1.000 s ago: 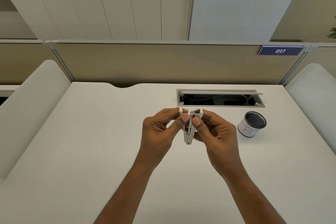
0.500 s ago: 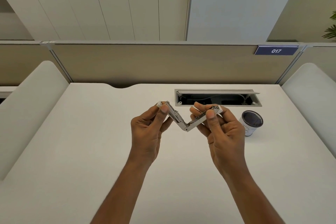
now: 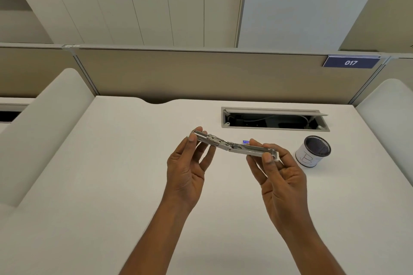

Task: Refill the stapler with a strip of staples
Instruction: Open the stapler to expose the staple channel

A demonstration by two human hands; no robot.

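Observation:
A small silver metal stapler is held above the white desk, swung fully open so its two arms lie almost in one line. My left hand pinches the tip of the left arm between thumb and fingers. My right hand pinches the tip of the right arm. A small blue object shows on the desk just behind the hinge; I cannot tell what it is. No loose strip of staples is plainly visible.
A white cup with a dark mesh inside stands on the desk to the right of my right hand. Behind it is an open cable hatch set into the desk. Padded white dividers flank both sides.
The stapler went from nearly folded, through a V shape, to spread almost flat. My hands moved apart, the left to the left and the right to the right.

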